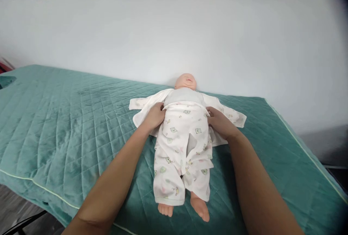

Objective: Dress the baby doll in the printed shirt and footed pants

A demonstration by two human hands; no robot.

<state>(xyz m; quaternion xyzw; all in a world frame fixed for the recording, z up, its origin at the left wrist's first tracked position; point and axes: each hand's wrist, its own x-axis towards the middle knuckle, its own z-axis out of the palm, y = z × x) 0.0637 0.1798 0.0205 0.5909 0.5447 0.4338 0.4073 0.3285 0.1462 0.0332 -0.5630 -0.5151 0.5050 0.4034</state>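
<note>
A baby doll (186,81) lies on its back on a green quilted mattress (67,126), head toward the wall. It wears white printed trousers (181,148), and an open white printed top (141,110) is spread under it. My left hand (154,116) grips the trousers' waistband at the doll's left side as I see it. On the other side, my right hand (219,122) holds the same waistband. Both hands have their fingers curled onto the fabric. The doll's bare feet (187,209) stick out of the trouser legs.
A white wall (174,36) runs right behind the doll's head. The mattress edge with pale piping (32,182) drops off at the front left, with dark floor below. A dark gap lies off the mattress's right side.
</note>
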